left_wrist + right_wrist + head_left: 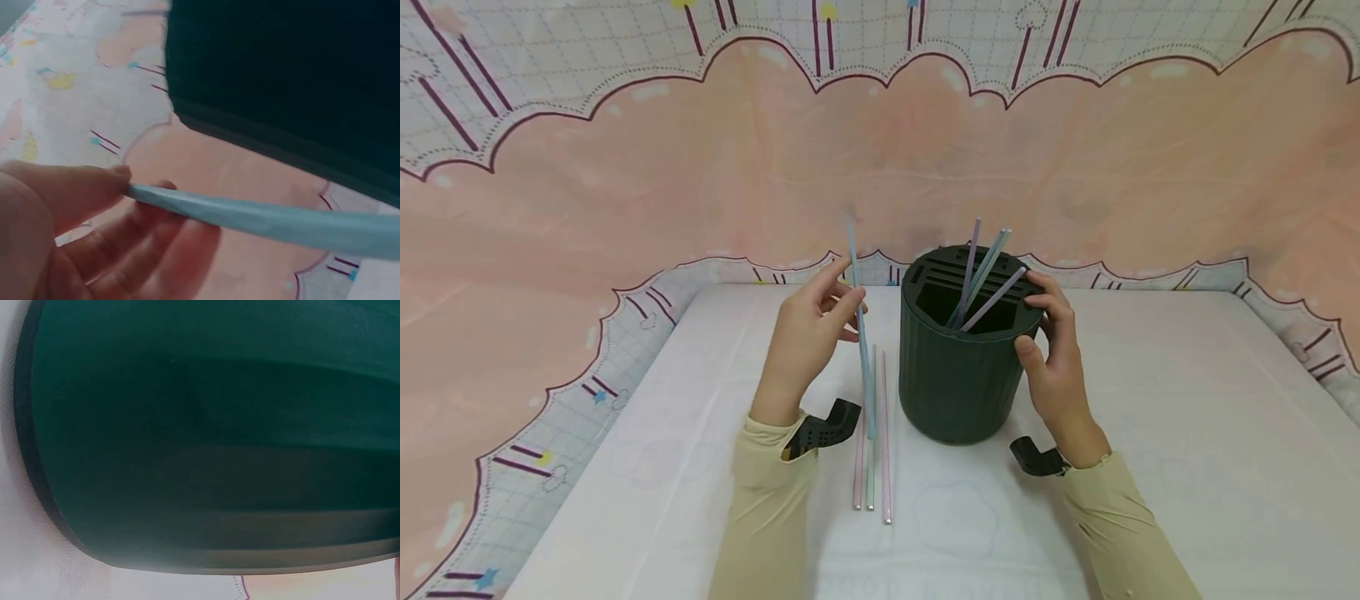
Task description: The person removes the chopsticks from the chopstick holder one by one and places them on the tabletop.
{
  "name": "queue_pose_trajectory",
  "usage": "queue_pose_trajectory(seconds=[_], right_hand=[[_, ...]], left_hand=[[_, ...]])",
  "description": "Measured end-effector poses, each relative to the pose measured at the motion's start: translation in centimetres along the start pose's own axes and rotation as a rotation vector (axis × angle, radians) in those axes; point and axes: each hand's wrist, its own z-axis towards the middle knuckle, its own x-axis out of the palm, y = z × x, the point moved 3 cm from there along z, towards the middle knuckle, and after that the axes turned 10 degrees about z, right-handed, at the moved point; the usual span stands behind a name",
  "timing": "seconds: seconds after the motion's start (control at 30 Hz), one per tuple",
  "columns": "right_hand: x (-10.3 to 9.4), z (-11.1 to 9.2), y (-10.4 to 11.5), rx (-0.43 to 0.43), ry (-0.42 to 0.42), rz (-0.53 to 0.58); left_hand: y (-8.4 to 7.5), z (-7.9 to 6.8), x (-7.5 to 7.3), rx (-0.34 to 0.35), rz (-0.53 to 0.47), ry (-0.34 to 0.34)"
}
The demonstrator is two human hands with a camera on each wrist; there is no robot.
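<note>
My left hand (805, 337) pinches a light blue straw (861, 342) between thumb and fingers, left of the holder. The straw stands nearly upright in the head view; the left wrist view shows the pinched straw (281, 224) running off to the right. A dark green round holder (958, 383) with a slotted top stands on the table. Several purple and blue-green straws (988, 267) lean out of its wide opening. With thumb and fingers spread about the rim, my right hand (1060, 367) grips the holder's right side. Only the holder's ribbed wall (187, 425) fills the right wrist view.
On the white table (1187, 467), pink and pale green straws (887, 450) lie side by side between the left forearm and the holder. A peach patterned cloth (700, 183) rises behind the table. Both wrists carry black camera mounts (823, 429).
</note>
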Motion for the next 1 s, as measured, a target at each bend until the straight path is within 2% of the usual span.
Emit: queue_pose_trajectory(seconds=[0.07,0.17,0.3,0.63,0.77,1.0], right_hand=[[0.0,0.0,0.0,-0.001,0.001,0.001],[0.0,0.0,0.0,-0.004,0.000,0.000],[0.0,0.0,-0.1,-0.006,0.000,-0.002],[0.0,0.0,0.0,-0.007,-0.003,-0.002],[0.0,0.0,0.0,-0.002,-0.003,-0.003],[0.0,0.0,0.0,-0.003,-0.002,-0.014]], left_hand=[[1.8,0.5,0.8,-0.059,0.059,0.040],[3.2,0.8,1.5,-0.131,0.152,0.111],[4.7,1.0,2.3,-0.194,0.245,0.179],[7.9,1.1,3.7,-0.299,0.398,0.349],[8.9,0.8,4.2,-0.348,0.419,0.387],[10.5,0.4,4.9,-0.385,0.476,0.440]])
